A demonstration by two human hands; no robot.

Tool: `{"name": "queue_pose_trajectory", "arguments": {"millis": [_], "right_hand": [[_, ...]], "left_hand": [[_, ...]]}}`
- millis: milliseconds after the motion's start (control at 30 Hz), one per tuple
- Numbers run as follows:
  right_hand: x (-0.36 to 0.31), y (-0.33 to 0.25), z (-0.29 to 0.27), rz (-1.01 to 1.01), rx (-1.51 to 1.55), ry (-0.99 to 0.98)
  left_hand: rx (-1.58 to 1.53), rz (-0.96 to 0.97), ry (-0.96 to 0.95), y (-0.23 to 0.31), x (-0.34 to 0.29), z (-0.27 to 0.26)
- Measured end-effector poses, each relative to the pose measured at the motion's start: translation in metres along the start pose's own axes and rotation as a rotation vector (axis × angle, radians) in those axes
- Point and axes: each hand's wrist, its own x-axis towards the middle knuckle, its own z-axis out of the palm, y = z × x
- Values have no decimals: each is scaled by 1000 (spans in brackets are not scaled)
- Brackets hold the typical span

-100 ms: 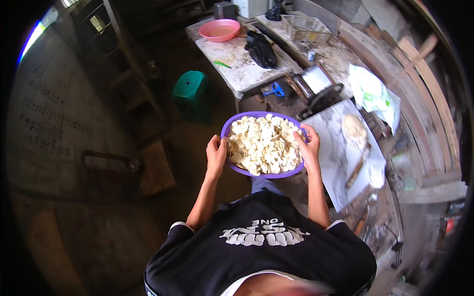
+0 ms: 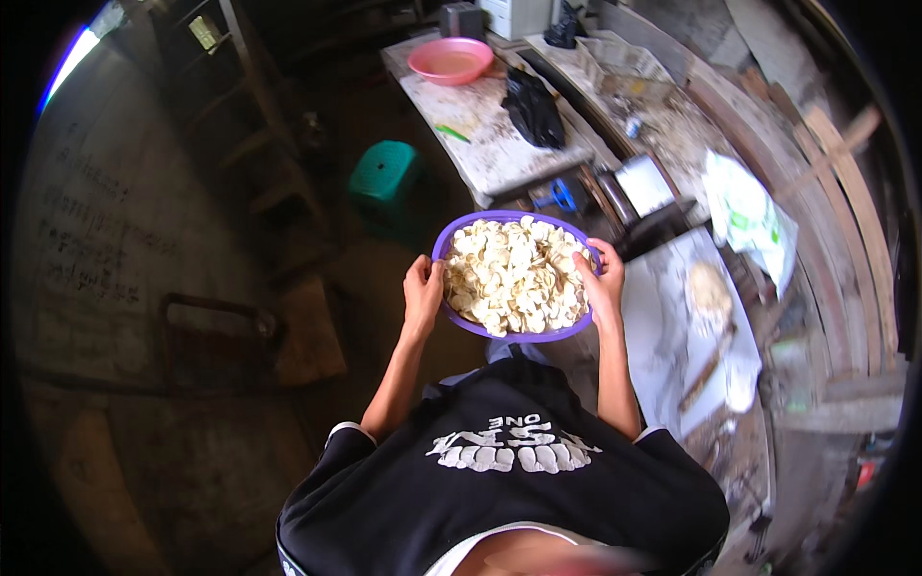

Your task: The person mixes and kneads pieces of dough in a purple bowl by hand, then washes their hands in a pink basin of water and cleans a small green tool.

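While the green stool [image 2: 386, 173] and the white table [image 2: 480, 154] have slid a little to the right in the view, the purple bowl [image 2: 533, 338] stays in nearly the same spot, in front of the person's tummy. So the view seems to have turned a bit, and the grip looks steady. The left hand [image 2: 421, 290] grasps one end of the bowl and the right hand [image 2: 605, 285] grasps the other, its thumb over the rim. Pale, flat pieces [image 2: 519, 274] hide the inside, and the fingers underneath cannot be seen. The stool's bottom fades into the dark. The pale lump [image 2: 709, 291] is hard to make out.
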Motion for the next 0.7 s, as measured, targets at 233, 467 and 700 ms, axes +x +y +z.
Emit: {"name": "queue_pose_trajectory", "arguments": {"millis": [233,467,700], "right_hand": [[248,22,238,-15,-40,-17],[483,49,441,118,-1,99],[683,113,583,108,-39,428]], "left_hand": [[-7,-42,51,-23,322,-21],[33,-12,-58,-43,670,3],[156,96,-400,-61,981,86]]}}
